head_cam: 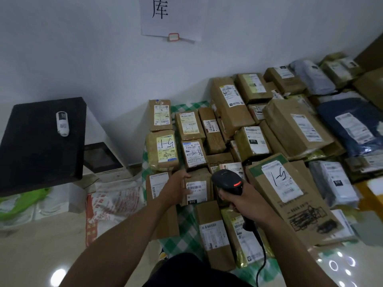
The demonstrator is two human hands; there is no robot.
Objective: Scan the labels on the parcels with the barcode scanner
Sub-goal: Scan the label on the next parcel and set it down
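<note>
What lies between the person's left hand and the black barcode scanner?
Head view: a small brown cardboard parcel with a white barcode label lies between them. The left hand holds its left edge; the right hand grips the black barcode scanner.

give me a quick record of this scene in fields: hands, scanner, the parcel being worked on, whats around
left hand: holds the left edge of the small brown parcel
right hand: grips the barcode scanner by its handle
scanner state: red light on, head close beside that parcel's label, cable trailing down
parcel label: face up, barcode visible, black "010" tag
other parcels: many boxes and bags laid on a green checked cloth along the wall
left side: white tube lying on a black box
wall: paper sign
</note>
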